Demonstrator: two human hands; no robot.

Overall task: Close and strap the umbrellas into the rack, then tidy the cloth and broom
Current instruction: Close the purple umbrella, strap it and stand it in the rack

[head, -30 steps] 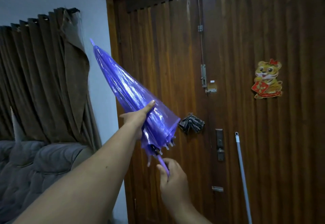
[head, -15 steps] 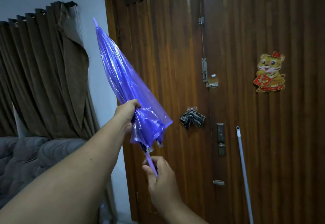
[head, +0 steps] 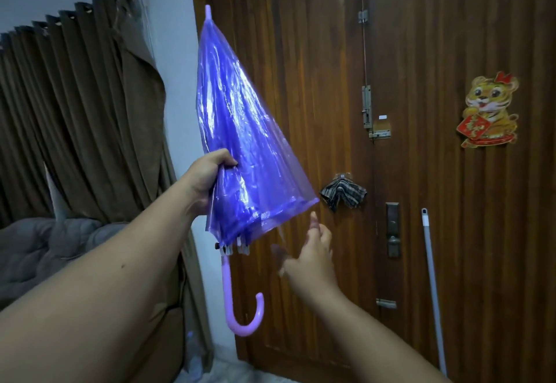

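Two hands on one job: the left hand [head: 207, 175] grips the folded canopy of the purple umbrella [head: 240, 148] about two-thirds down, fingers closed around the plastic, tip up, hooked handle [head: 240, 307] hanging free below. The right hand [head: 313, 257] is loose and open just below the canopy's lower right hem, touching nothing I can confirm; a blurred translucent strip near its fingers may be the strap, can't tell. Canopy closed but baggy, not yet wrapped. No rack in view. The checked cloth [head: 343, 193] hangs on the door [head: 301, 111], and the broom pole [head: 431, 277] leans against it near the right. Risks: slick plastic sliding in the one-handed hold, folds springing out before the strap is caught, and the swinging handle knocking the door.
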